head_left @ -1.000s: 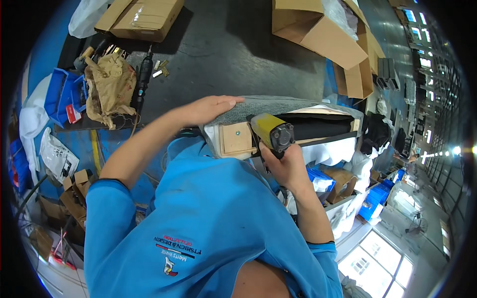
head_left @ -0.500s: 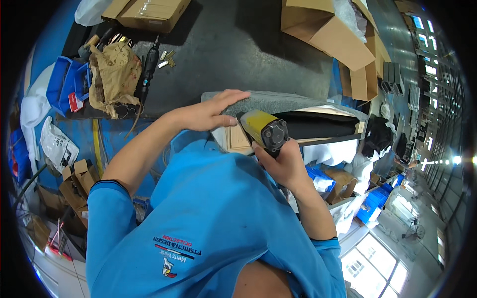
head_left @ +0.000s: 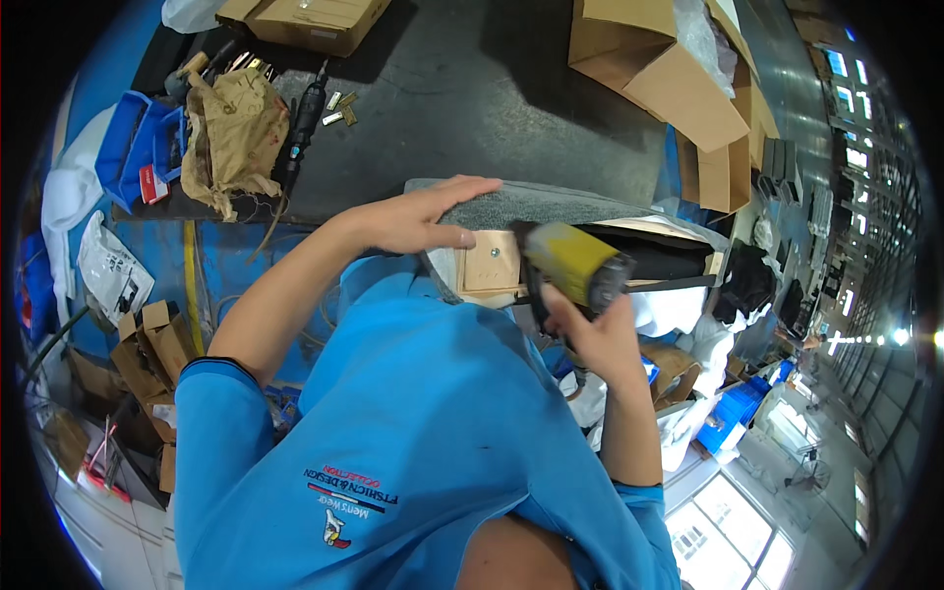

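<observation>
A grey fabric-covered wooden frame point(head_left: 560, 209) lies along the bench edge in front of me, its open side showing black lining. My left hand point(head_left: 418, 221) rests on its left end, fingers stretched over the fabric and thumb by the bare wooden end piece point(head_left: 489, 264). A metal fastener sits in that wood. In my right hand point(head_left: 608, 339) is a yellow and black staple gun point(head_left: 570, 258), gripped by its handle and slightly blurred. It is held over the frame, right of the wooden piece; whether its nose touches cannot be told.
On the dark bench point(head_left: 442, 108) lie a black power screwdriver point(head_left: 307, 116), small metal pieces point(head_left: 339, 108), a crumpled brown paper bag point(head_left: 234, 133) and blue bins point(head_left: 133, 147). Cardboard boxes point(head_left: 659, 69) stand at the far right and far left. More cartons point(head_left: 152, 364) stand low at left.
My right hand has moved the staple gun right, away from my left thumb, uncovering the wooden end piece and its fastener. My left hand stays on the frame.
</observation>
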{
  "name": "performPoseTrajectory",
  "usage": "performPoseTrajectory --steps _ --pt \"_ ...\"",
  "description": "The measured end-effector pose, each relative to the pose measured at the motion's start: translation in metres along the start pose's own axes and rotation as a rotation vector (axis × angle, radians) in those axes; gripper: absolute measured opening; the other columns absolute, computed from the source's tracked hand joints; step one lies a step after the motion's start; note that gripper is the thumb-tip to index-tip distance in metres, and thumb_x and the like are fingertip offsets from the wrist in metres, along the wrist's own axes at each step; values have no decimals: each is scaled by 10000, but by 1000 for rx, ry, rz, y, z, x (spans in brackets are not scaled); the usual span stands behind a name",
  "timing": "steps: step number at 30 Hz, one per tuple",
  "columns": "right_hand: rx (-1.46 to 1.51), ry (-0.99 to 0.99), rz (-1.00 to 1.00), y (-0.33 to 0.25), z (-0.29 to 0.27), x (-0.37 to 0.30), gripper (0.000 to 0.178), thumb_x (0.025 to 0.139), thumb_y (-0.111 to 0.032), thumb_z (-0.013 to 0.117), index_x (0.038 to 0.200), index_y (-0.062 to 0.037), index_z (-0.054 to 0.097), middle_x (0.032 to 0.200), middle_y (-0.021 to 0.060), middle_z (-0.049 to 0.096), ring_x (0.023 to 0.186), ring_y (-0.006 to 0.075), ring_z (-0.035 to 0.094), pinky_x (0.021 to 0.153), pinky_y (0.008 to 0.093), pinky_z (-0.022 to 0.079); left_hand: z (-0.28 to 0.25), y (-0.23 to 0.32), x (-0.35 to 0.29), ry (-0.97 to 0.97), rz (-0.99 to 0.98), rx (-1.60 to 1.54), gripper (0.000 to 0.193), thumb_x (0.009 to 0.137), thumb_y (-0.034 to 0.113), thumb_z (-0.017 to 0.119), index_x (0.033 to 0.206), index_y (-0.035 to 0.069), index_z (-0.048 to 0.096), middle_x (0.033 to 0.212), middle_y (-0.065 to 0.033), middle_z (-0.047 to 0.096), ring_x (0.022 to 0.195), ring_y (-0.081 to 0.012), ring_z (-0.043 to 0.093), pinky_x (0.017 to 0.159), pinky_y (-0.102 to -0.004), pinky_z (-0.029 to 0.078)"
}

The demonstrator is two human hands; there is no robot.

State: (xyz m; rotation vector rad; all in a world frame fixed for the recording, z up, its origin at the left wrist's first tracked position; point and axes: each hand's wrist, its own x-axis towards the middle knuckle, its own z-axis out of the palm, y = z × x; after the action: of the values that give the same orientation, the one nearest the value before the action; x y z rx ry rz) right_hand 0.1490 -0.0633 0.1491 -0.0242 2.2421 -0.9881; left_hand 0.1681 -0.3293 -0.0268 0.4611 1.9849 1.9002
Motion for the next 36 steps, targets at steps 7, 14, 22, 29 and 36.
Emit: performPoseTrajectory --steps 7,14,22,29,36 --pt "-20 315 57 91 -69 -7 253 983 -213 747 1065 26 741 731 20 691 587 97 641 535 262 491 42 68 -32 398 244 612 251 882 242 780 1016 65 664 1027 -57 638 966 -289 618 854 -412 486" --pt "27 185 -57 117 -91 4 275 976 -236 749 1031 34 742 692 42 683 584 111 655 555 279 512 112 67 -51 354 183 1110 244 803 161 765 1019 104 667 961 -47 623 937 -243 631 834 -390 499" --pt "-149 -4 -146 113 -111 14 322 948 -267 749 1029 43 730 808 149 753 709 251 731 694 371 559 156 74 -26 244 132 1364 185 826 186 696 983 127 619 904 -13 595 890 -202 627 813 -364 506" --pt "-232 -70 -243 109 -119 25 386 919 -295 733 1096 48 716 851 193 753 780 331 745 803 423 565 132 53 -11 40 234 1341 200 909 287 713 992 136 613 866 -10 598 801 -189 660 686 -351 548" --pt "-177 -125 -129 95 -121 26 373 932 -263 733 1103 65 682 733 88 674 570 170 669 588 332 542 129 48 0 291 312 1169 237 843 246 800 898 98 623 830 -42 603 673 -240 641 605 -392 526"
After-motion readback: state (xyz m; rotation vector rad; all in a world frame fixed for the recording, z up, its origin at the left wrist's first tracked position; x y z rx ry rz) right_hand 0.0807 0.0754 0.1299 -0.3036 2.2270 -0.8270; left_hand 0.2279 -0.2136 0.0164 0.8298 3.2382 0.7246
